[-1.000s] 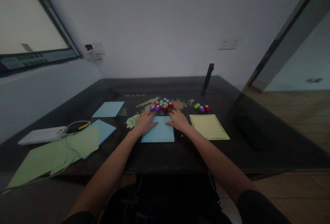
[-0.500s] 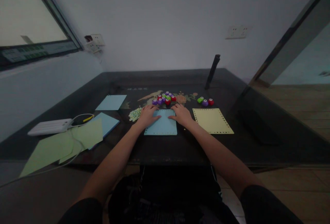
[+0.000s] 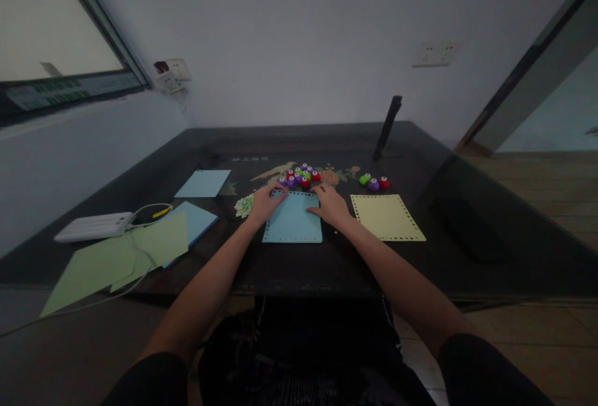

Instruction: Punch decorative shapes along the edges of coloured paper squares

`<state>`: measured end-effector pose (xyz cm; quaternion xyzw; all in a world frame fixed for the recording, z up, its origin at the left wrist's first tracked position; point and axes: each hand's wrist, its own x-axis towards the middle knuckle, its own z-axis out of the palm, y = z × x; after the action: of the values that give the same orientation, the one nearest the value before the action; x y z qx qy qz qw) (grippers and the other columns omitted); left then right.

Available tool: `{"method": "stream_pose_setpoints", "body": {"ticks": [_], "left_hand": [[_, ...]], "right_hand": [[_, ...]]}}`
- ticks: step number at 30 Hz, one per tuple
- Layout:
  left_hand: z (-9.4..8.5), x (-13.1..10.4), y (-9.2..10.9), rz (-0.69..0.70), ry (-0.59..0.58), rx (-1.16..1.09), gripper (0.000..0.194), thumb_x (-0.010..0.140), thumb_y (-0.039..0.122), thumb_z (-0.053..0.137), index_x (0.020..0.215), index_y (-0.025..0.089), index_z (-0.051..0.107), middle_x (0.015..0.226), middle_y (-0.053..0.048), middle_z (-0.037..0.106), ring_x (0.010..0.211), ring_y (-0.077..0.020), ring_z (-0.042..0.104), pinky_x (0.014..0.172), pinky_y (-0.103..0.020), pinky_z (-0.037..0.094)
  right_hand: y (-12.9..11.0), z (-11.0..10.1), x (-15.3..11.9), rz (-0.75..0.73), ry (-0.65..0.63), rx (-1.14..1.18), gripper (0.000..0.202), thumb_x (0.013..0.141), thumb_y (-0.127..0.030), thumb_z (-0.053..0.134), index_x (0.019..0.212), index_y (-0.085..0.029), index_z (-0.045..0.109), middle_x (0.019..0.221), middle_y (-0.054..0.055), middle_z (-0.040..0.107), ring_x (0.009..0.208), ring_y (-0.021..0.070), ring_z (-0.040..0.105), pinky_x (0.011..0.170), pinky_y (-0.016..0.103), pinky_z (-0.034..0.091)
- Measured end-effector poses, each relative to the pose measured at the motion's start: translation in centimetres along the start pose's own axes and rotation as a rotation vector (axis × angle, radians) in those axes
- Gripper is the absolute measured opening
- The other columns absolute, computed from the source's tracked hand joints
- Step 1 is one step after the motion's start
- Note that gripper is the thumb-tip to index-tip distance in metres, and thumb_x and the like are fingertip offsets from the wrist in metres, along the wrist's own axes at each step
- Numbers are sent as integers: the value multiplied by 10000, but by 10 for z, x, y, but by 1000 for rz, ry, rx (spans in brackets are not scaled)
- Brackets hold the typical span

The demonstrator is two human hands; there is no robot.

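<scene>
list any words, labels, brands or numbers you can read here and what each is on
Nothing reads clearly.
Tabletop: row of characters beside the bird picture, too blurred to read.
Strip below the window: green marks, perhaps lettering, unreadable.

dim light, soft detail, stretched edges

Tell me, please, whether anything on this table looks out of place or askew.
Mildly, yes: the green sheets lie askew at the left, one corner seemingly poking past the near edge of the black table, with a white cable trailing over them. The blue paper between left hand and right hand shows no evident damage.
</scene>
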<state>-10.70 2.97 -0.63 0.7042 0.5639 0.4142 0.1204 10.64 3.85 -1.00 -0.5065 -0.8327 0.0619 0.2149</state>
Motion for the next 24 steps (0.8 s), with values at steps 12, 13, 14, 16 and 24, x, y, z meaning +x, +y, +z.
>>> {"method": "stream_pose_setpoints", "body": {"ticks": [12,13,14,16,24], "left_hand": [[-2,9,-13,-301,245,-537,317,665,383,684,870,148,630,672,3,578,570,-113,503,522,-222,403],[-1,9,-12,-301,252,-581,325,663,381,687,880,147,621,695,-2,593,586,-114,518,537,-223,421],[0,8,-10,-301,253,-627,339,666,381,688,899,148,609,725,-10,609,605,-118,536,557,-229,441],[1,7,-6,-304,228,-721,374,682,390,678,952,148,586,779,-27,640,640,-131,571,595,-250,475],[5,0,2,-260,-97,-663,338,691,416,673,854,121,670,811,-61,689,696,-172,612,661,-298,485]], "right_hand": [[14,-6,5,129,-462,949,269,734,-351,653,876,-123,660,778,78,689,599,145,584,533,268,457],[13,-7,4,136,-473,972,224,719,-322,666,827,-125,670,768,71,693,605,142,588,556,269,465],[13,-7,4,153,-451,997,187,711,-294,669,796,-126,674,759,67,696,616,142,594,585,273,474],[15,-7,6,194,-355,1054,145,706,-256,664,771,-126,673,756,62,700,641,144,607,638,285,487],[29,-15,14,222,-32,1112,251,659,-339,698,793,-128,675,763,50,700,661,147,614,681,303,493]]}}
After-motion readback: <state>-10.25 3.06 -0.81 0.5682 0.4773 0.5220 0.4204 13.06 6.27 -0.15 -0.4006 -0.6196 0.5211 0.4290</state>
